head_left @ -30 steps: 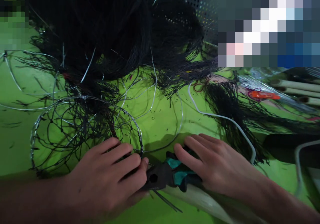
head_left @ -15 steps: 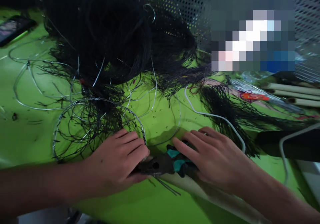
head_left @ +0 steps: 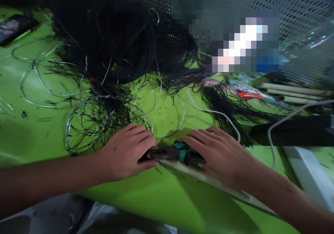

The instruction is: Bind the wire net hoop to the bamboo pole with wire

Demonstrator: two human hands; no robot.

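My right hand is closed around the teal and black handles of a pair of pliers. Their dark jaws point left, up against the fingers of my left hand. That hand is wrapped round the lower right end of a wire hoop; its fingers hide what lies inside the grip. Black netting hangs on the hoop, spread over the green table. Beneath the pliers, a pale pole runs from near my left hand to the lower right, passing under my right forearm.
A big heap of black net fills the back, with loose wire loops around it. A phone lies far left. At right are a white cable, pale sticks, an orange item and a black box.
The view has shifted, so both hands sit slightly higher. The pliers have turned and now look flatter. Both hands keep their grips.
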